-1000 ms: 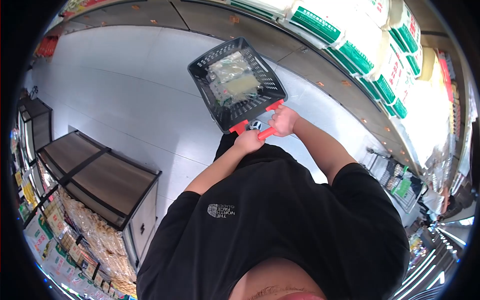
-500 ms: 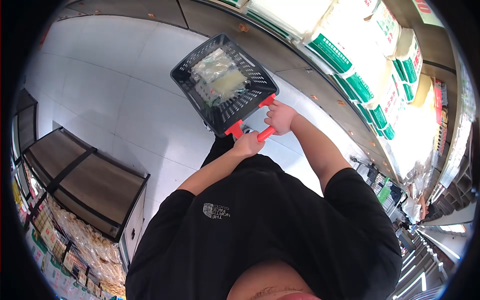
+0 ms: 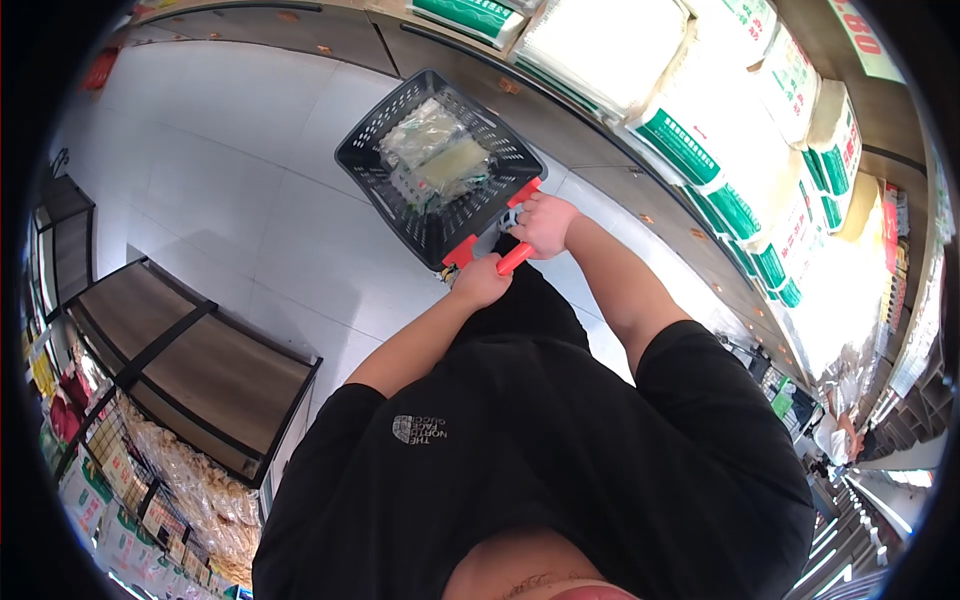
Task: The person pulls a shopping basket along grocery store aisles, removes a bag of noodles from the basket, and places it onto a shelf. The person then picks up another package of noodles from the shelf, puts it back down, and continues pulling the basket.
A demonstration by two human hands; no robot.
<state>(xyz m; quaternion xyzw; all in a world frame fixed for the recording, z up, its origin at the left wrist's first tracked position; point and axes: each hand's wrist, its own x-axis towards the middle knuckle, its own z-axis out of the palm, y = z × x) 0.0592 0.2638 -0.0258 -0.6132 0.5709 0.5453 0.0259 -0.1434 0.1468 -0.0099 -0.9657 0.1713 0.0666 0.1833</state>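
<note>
A dark grey slotted basket (image 3: 400, 215) hangs in front of me, tilted, its red handle (image 3: 514, 259) toward my body. Clear plastic packages (image 3: 435, 150) with pale contents lie inside it. My left hand (image 3: 482, 281) wraps round the handle near its left end. Closer to the right end, my right hand (image 3: 545, 224) also has its fingers closed round the handle. Part of a shoe shows beside the basket, close to my right hand.
White and green packages (image 3: 690, 150) are stacked on a shelf at the upper right. A brown-topped display case (image 3: 205, 370) stands at the left, with bagged goods (image 3: 200, 480) below it. Pale floor tiles (image 3: 220, 150) lie between. Another person's arm shows at far right.
The basket and both hands have shifted a little to the left in view, still joined at the handle. The shelf packages sit differently in view, and the shoes under the basket have changed position.
</note>
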